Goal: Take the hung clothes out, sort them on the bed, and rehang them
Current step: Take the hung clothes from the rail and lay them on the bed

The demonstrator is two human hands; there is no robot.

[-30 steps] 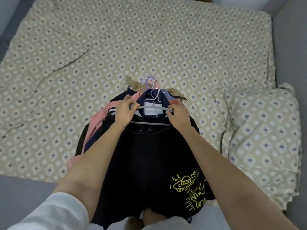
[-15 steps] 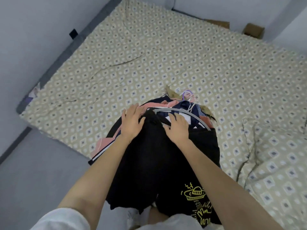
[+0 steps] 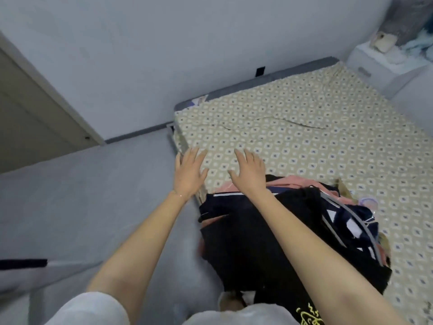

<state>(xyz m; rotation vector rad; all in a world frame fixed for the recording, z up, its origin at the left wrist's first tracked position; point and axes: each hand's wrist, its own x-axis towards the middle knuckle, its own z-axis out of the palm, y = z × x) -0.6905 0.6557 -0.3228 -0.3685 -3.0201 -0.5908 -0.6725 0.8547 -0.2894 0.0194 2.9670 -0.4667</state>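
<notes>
A beige door (image 3: 35,113) is seen at left, set in a pale wall (image 3: 187,43); a white bedside cabinet (image 3: 384,66) is placed in the far corner, its top cluttered.

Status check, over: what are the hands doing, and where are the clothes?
Left hand open, right hand open, holding nothing. Clothes pile lies at bed edge, grey hanger showing. Nothing blocking.

Both hands (image 3: 220,170) (fingers spread) hover beside heaped clothes (image 3: 269,226).

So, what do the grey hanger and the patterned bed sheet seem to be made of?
Grey hanger: probably matte plastic, a flat, evenly coloured band. Bed sheet: matte woven fabric, perhaps cotton; it creases softly and carries a printed pattern.
</notes>
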